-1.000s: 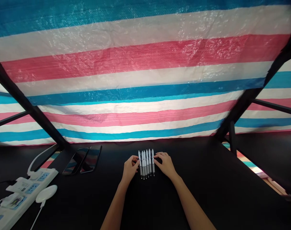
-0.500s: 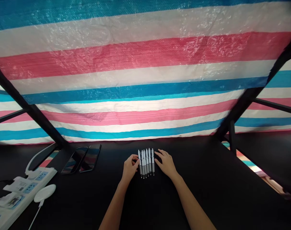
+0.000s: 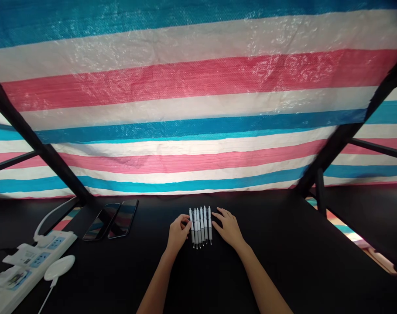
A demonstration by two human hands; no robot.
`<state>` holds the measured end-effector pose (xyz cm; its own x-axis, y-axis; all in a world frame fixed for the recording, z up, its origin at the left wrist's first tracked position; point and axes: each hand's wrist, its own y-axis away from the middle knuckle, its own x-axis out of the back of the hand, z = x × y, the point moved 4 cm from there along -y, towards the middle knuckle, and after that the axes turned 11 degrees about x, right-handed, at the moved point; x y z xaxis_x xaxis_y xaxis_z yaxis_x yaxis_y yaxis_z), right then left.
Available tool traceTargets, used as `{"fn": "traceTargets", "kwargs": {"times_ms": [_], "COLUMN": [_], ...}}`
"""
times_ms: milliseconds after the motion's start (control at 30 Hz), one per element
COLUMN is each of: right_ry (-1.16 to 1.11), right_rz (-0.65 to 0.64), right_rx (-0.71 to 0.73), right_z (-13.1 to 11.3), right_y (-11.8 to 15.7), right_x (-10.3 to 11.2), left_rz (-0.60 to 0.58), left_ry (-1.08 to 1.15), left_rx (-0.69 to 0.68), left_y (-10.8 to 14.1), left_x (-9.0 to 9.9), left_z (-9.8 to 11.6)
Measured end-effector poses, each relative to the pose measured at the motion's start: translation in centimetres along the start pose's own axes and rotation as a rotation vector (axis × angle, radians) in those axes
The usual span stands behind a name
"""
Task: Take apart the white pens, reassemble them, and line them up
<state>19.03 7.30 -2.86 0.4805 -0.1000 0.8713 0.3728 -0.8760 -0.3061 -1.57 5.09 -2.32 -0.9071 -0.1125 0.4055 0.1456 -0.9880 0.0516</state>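
Several white pens (image 3: 201, 226) lie side by side on the black table (image 3: 211, 279), their tips toward me. At the left edge of the row is my left hand (image 3: 179, 231), its fingers curled beside the leftmost pen; whether they grip it is too small to tell. My right hand (image 3: 227, 226) rests just right of the row, palm down with fingers spread and nothing held.
On the left lie two dark phones (image 3: 102, 221) (image 3: 124, 219), a white power strip (image 3: 31, 266) with plugs and cables, and a round white charger (image 3: 59, 267). Black frame bars (image 3: 59, 165) slant at both sides before a striped sheet (image 3: 192, 109).
The view has shifted slightly, so everything sits a little lower in the picture. The pens and both hands keep nearly the same places relative to each other.
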Motion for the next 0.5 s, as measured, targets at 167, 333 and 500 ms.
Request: {"fn": "traceTargets", "kwargs": {"times_ms": [167,333,500], "right_ry": [0.002,0.0,-0.004], "right_rz": [-0.002,-0.019,0.019], "right_rx": [-0.001,-0.006,0.004], "right_z": [0.01,-0.03,0.13], "right_y": [0.01,0.04,0.13], "right_x": [-0.1,-0.09,-0.21], "left_rz": [0.005,0.004,0.021], "left_ry": [-0.003,-0.018,0.02], "left_rx": [-0.004,-0.002,0.012], "left_y": [0.01,0.03,-0.02], "left_x": [0.04,0.06,0.07], "left_z": [-0.03,0.11,0.02]}}
